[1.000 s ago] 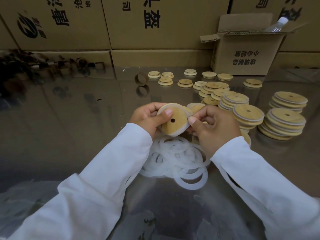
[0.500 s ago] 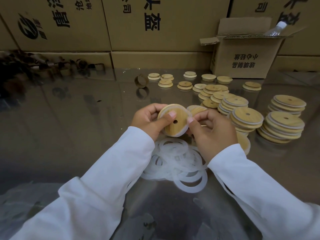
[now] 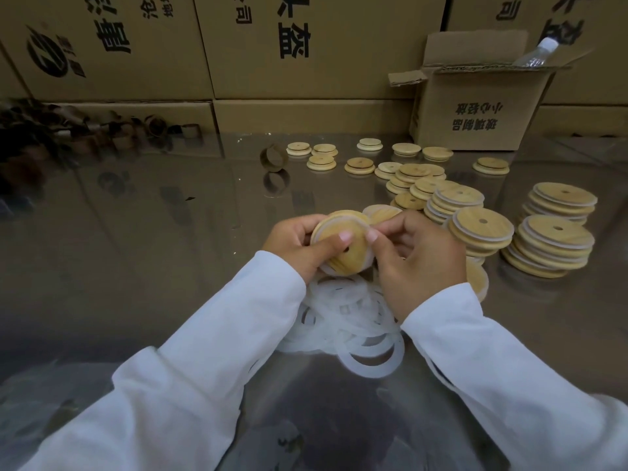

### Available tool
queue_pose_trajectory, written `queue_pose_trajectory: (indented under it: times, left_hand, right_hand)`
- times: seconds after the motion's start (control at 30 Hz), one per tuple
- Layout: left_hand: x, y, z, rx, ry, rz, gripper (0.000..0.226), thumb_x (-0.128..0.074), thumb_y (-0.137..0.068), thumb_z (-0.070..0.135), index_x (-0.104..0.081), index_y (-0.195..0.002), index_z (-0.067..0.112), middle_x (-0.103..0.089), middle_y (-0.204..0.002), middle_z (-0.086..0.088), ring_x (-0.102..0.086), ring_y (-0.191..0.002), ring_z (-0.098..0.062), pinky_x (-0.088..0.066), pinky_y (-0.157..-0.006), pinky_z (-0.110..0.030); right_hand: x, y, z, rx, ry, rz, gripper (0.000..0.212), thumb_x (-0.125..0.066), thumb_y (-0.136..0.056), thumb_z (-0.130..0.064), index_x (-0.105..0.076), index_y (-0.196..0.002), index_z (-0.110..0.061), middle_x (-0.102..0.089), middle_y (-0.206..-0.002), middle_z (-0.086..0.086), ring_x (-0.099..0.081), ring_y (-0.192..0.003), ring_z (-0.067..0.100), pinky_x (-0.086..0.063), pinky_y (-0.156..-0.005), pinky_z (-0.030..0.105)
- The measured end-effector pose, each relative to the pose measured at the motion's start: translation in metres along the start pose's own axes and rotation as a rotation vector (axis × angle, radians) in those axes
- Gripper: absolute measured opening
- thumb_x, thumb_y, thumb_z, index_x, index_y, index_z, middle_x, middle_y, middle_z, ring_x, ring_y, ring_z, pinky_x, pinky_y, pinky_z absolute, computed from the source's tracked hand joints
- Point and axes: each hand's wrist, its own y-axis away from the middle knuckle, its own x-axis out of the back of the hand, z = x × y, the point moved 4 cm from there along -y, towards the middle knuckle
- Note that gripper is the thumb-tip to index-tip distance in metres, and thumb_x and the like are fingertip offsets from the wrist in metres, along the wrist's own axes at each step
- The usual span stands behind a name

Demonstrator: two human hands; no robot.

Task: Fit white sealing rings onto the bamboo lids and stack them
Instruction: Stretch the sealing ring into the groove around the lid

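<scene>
Bamboo lid (image 3: 339,248) is up off the table (image 3: 153,253), over the loose ring pile (image 3: 353,321), btwn both hands. Left hand (image 3: 295,248) grip clasps its left edge, thumb on the face; right hand (image 3: 421,258) pinches the right rim. Vs 1 s ago the lid has turned slightly & the thumbs sit closer, so the sealing ring (image 3: 367,261) looks nearly seated. Prob. next: onto the finished stacks (image 3: 550,246).

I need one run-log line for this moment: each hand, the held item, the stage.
left hand: grips round bamboo lid | right hand: pinches white sealing ring at lid rim | stage: fitting ring, lid not yet stacked
</scene>
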Motion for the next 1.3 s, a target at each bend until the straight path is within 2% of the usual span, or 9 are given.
queue_pose_trajectory:
  times: [0.13,0.3,0.6,0.67,0.8,0.97,1.03,1.13,1.3]
  left_hand:
    - [0.0024,-0.0002,0.0030,-0.041,-0.031,-0.001,0.012,-0.062,-0.081,0.004,-0.066,-0.090,0.010,-0.067,-0.079,-0.006,-0.064,-0.070,-0.013,-0.054,-0.069,-0.023]
    - [0.0035,0.0003,0.0046,-0.022,0.028,-0.014,0.013,-0.059,-0.081,0.002,-0.066,-0.090,0.009,-0.067,-0.078,-0.007,-0.064,-0.072,-0.016,-0.055,-0.073,-0.029]
    - [0.0034,0.0011,0.0059,-0.053,-0.026,0.030,0.008,-0.060,-0.082,0.005,-0.065,-0.087,0.008,-0.064,-0.074,-0.007,-0.061,-0.071,-0.019,-0.054,-0.073,-0.033]
    - [0.0041,0.0003,0.0057,-0.041,0.006,0.046,0.007,-0.058,-0.083,0.005,-0.064,-0.086,0.009,-0.063,-0.076,-0.009,-0.061,-0.074,-0.022,-0.053,-0.078,-0.040]
    - [0.0040,-0.0009,0.0051,-0.004,0.031,0.013,0.007,-0.058,-0.083,0.005,-0.063,-0.088,0.007,-0.062,-0.079,-0.012,-0.059,-0.079,-0.027,-0.049,-0.085,-0.047]
    - [0.0054,-0.0014,0.0045,0.009,0.023,-0.011,0.008,-0.058,-0.081,0.005,-0.064,-0.086,0.008,-0.065,-0.076,-0.010,-0.061,-0.074,-0.024,-0.052,-0.080,-0.040]
    - [0.0061,-0.0019,0.0044,0.009,0.026,-0.010,0.009,-0.057,-0.082,0.005,-0.063,-0.089,0.008,-0.064,-0.080,-0.012,-0.061,-0.078,-0.026,-0.051,-0.083,-0.043]
    - [0.0068,-0.0027,0.0038,0.010,0.021,0.004,0.011,-0.056,-0.084,0.003,-0.063,-0.093,0.006,-0.063,-0.082,-0.014,-0.060,-0.082,-0.029,-0.048,-0.087,-0.047]
    - [0.0076,-0.0031,0.0018,0.006,0.034,0.034,0.009,-0.057,-0.084,0.006,-0.064,-0.089,0.011,-0.065,-0.079,-0.009,-0.062,-0.077,-0.023,-0.051,-0.082,-0.041]
  right_hand:
    - [-0.0003,-0.0044,0.0066,-0.120,-0.107,-0.032,0.021,-0.065,-0.082,-0.016,-0.058,-0.065,-0.026,-0.067,-0.070,-0.006,-0.064,-0.068,0.010,-0.056,-0.073,0.036]
    - [-0.0024,-0.0056,0.0092,-0.184,-0.205,-0.064,0.021,-0.067,-0.081,-0.014,-0.060,-0.064,-0.025,-0.070,-0.072,-0.003,-0.067,-0.072,0.012,-0.057,-0.075,0.042]
    - [-0.0002,-0.0015,0.0035,-0.113,-0.203,-0.022,0.013,-0.072,-0.076,-0.019,-0.064,-0.070,-0.027,-0.069,-0.074,-0.013,-0.066,-0.069,0.000,-0.054,-0.070,0.019]
    - [0.0000,-0.0005,0.0025,-0.102,-0.179,-0.006,0.012,-0.071,-0.077,-0.021,-0.063,-0.072,-0.029,-0.067,-0.075,-0.014,-0.064,-0.069,-0.002,-0.053,-0.068,0.015]
    - [0.0016,0.0001,0.0007,-0.073,-0.089,0.005,0.012,-0.067,-0.080,-0.022,-0.064,-0.070,-0.028,-0.065,-0.070,-0.015,-0.062,-0.067,0.000,-0.053,-0.068,0.023]
    - [0.0012,-0.0021,0.0053,-0.167,-0.106,0.000,0.015,-0.066,-0.080,-0.018,-0.062,-0.066,-0.023,-0.066,-0.067,-0.006,-0.063,-0.063,0.009,-0.056,-0.070,0.032]
    - [0.0010,-0.0027,0.0064,-0.211,-0.146,-0.006,0.016,-0.066,-0.080,-0.017,-0.062,-0.065,-0.022,-0.067,-0.065,-0.003,-0.065,-0.063,0.015,-0.057,-0.071,0.037]
    - [0.0013,-0.0032,0.0055,-0.224,-0.173,-0.022,0.015,-0.066,-0.079,-0.016,-0.064,-0.066,-0.020,-0.068,-0.065,-0.003,-0.066,-0.063,0.015,-0.057,-0.071,0.041]
    - [-0.0003,-0.0024,0.0042,-0.218,-0.211,-0.067,0.013,-0.068,-0.079,-0.017,-0.065,-0.068,-0.024,-0.070,-0.070,-0.004,-0.067,-0.068,0.011,-0.057,-0.075,0.041]
